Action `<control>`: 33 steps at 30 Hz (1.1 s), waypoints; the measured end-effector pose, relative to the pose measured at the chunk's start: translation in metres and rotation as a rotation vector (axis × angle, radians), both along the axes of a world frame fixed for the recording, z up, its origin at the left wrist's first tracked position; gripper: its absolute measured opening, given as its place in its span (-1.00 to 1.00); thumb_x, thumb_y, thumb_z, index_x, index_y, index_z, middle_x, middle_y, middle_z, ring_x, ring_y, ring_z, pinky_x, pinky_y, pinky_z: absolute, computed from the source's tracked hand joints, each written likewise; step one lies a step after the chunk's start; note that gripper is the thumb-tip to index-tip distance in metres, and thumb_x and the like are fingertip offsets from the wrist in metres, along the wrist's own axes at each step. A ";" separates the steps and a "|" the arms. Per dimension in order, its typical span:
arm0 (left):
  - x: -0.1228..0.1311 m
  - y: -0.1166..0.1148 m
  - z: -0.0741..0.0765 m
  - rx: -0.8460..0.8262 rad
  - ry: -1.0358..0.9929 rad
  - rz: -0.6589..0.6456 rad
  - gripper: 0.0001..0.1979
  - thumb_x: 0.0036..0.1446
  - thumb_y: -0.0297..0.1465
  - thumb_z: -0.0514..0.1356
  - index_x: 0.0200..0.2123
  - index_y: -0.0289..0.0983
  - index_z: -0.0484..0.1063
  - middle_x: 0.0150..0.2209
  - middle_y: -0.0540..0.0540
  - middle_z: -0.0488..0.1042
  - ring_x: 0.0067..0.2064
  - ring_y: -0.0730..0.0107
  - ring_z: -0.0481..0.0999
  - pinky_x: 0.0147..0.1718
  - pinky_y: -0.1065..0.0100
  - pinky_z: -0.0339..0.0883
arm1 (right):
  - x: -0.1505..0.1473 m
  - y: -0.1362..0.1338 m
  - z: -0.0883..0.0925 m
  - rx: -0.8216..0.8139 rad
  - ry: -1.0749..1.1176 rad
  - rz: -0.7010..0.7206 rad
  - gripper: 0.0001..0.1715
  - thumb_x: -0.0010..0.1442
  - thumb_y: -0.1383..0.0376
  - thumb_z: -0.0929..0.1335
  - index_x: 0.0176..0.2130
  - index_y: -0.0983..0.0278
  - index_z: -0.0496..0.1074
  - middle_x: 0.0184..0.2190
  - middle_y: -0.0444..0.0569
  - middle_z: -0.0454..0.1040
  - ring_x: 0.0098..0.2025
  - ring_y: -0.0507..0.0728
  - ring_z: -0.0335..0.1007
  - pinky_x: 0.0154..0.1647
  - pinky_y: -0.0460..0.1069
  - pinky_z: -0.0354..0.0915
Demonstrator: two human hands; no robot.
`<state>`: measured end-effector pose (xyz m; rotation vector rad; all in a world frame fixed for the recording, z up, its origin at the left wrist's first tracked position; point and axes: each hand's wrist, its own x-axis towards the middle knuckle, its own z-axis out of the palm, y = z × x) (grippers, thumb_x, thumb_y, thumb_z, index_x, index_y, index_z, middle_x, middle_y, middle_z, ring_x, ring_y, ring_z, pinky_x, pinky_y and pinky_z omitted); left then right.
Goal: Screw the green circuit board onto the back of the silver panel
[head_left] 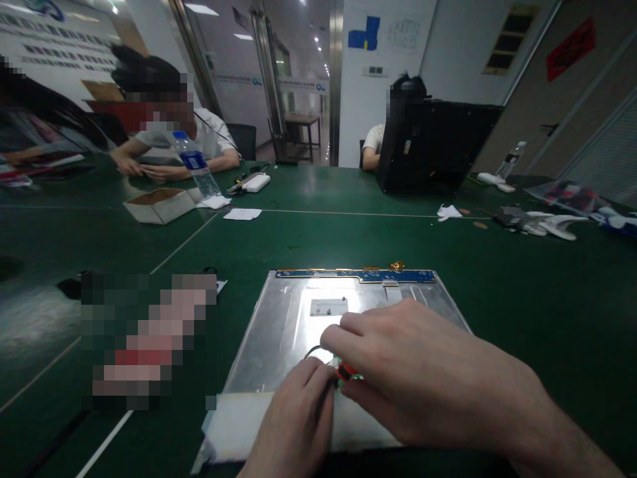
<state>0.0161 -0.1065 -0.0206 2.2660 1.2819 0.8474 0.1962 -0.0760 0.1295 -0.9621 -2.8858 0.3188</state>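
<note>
Since the green table (537, 299) supports it, the metal panel (273, 332) lies flat at lower centre, seemingly freeing my right hand (405, 365) and left hand (298, 411); right fingers, nearly closed, pinch a red-and-black piece (346, 369); left fingers curl alongside, perhaps steadying, their hold hidden.

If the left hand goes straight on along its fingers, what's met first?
Likely the red-and-black object in the right hand; its depth from the left hand is unclear, they may even touch.
</note>
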 end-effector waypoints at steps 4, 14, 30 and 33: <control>0.000 0.000 -0.002 -0.008 0.010 0.009 -0.81 0.20 -0.53 -0.01 -0.34 -0.24 0.37 -0.31 -0.14 0.44 -0.29 0.22 0.48 -0.34 0.28 0.40 | 0.001 0.000 0.002 -0.017 -0.004 0.011 -0.77 0.09 0.37 0.36 -0.21 0.25 0.29 -0.33 -0.10 0.42 -0.45 0.03 0.21 -0.54 -0.04 0.00; 0.000 -0.002 0.000 0.014 -0.007 0.012 -0.80 0.15 -0.55 0.00 -0.35 -0.24 0.40 -0.33 -0.14 0.45 -0.32 0.22 0.49 -0.37 0.29 0.42 | -0.001 0.001 -0.002 0.019 -0.003 -0.007 -0.86 0.20 0.39 0.30 -0.17 0.25 0.30 -0.38 -0.10 0.46 -0.42 0.04 0.31 -0.52 -0.04 0.03; 0.000 -0.001 -0.002 0.017 0.001 0.004 -0.80 0.18 -0.53 -0.02 -0.33 -0.24 0.39 -0.33 -0.14 0.44 -0.31 0.22 0.49 -0.37 0.30 0.40 | -0.001 0.001 0.000 0.012 -0.014 -0.004 -0.81 0.14 0.37 0.35 -0.20 0.25 0.29 -0.37 -0.10 0.45 -0.44 0.04 0.29 -0.54 -0.03 0.03; 0.000 -0.001 -0.002 0.017 -0.004 0.004 -0.80 0.18 -0.53 -0.03 -0.35 -0.24 0.38 -0.33 -0.14 0.44 -0.32 0.22 0.48 -0.39 0.28 0.40 | -0.001 0.001 -0.001 0.015 -0.015 -0.014 -0.86 0.19 0.37 0.32 -0.19 0.25 0.31 -0.38 -0.10 0.46 -0.44 0.04 0.31 -0.53 -0.03 0.02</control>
